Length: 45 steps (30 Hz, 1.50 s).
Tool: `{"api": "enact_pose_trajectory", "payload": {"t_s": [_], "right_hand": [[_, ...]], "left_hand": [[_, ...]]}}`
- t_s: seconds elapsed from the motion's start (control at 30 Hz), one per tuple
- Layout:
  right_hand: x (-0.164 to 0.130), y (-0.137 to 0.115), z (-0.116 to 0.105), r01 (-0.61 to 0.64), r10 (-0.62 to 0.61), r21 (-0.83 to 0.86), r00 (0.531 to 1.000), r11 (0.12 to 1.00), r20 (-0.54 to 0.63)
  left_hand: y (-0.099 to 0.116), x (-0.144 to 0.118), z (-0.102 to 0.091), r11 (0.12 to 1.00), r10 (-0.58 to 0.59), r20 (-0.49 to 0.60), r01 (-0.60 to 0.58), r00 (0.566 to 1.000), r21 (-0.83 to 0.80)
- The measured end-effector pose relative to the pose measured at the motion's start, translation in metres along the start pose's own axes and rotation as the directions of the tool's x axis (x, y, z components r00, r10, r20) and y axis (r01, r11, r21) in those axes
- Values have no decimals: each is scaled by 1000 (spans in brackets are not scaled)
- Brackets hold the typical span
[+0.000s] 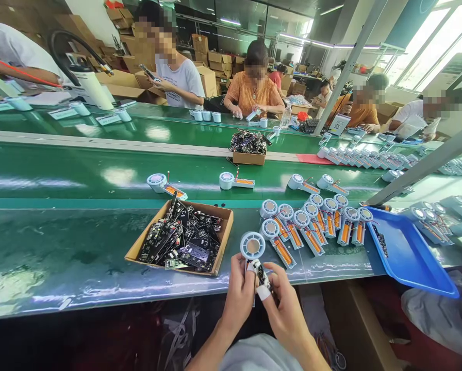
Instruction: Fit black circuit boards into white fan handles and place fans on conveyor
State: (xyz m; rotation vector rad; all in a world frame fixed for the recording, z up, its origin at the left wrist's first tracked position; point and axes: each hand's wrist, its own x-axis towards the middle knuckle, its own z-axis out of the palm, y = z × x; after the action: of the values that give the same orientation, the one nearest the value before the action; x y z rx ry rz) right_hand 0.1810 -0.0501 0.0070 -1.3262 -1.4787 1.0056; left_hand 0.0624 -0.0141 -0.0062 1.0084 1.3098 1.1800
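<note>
My left hand (238,291) and my right hand (285,304) both grip one small fan part (253,247) at the near edge of the green bench (80,257). Its round white head points away from me, and a dark circuit board (262,278) sits between my fingers. White tape wraps my right thumb tip and one left fingertip. An open cardboard box of black circuit boards (182,238) lies just left of my hands. Several finished fan parts with orange batteries (312,226) lie in rows to the right.
A blue plastic tray (409,255) lies tilted at the right. Single fan parts (234,181) ride the green conveyor belt (99,175). A second box of boards (248,148) sits further back. Several people work at the far side, and a co-worker's arm shows at the right edge.
</note>
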Motion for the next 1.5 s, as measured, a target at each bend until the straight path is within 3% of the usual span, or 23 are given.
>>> {"api": "enact_pose_trajectory", "payload": {"t_s": [0.1, 0.2, 0.27, 0.47, 0.63, 0.8, 0.93, 1.0, 1.1, 1.23, 1.37, 1.43, 1.5], "right_hand": [[-4, 12, 4, 156, -183, -227, 977, 962, -106], [-1, 21, 11, 178, -254, -365, 952, 914, -170], [0, 23, 15, 169, -282, -470, 943, 866, -180], [2, 13, 20, 224, -302, -771, 952, 597, 42], [10, 0, 10, 309, -219, -812, 949, 496, 228], [15, -11, 6, 283, -75, -889, 959, 359, 275], [17, -3, 13, 345, -212, -842, 936, 414, 279], [17, 4, 20, 359, -305, -804, 923, 473, 233], [18, 15, 29, 348, -350, -760, 921, 549, 169], [23, 29, 33, 312, -381, -728, 921, 610, 76], [33, 51, 36, 284, -418, -775, 908, 564, 29], [38, 63, 40, 260, -427, -804, 904, 535, 9], [41, 71, 43, 237, -421, -817, 907, 526, -8]], "left_hand": [[1, 2, 1, 999, -30, 26, 31, 999, -34], [-1, 1, 3, 987, -67, 67, 76, 995, -140], [-4, 0, 5, 985, -51, 35, 56, 998, -163], [-7, -2, 12, 987, 33, -36, -38, 999, -158], [-12, 0, 13, 982, 13, -86, -29, 996, -185], [-15, 8, 11, 970, 15, -124, -44, 992, -238], [-16, 12, 6, 958, -75, -60, 55, 995, -281], [-14, 12, 5, 953, -71, -10, 65, 997, -295], [-8, 13, 4, 959, -68, 46, 78, 997, -273], [9, 22, -11, 1000, -29, 70, 29, 997, -2], [39, 30, -44, 967, 35, 177, -78, 984, 243], [56, 35, -61, 921, 77, 128, -119, 989, 372], [73, 43, -76, 811, 155, 72, -169, 985, 560]]}}
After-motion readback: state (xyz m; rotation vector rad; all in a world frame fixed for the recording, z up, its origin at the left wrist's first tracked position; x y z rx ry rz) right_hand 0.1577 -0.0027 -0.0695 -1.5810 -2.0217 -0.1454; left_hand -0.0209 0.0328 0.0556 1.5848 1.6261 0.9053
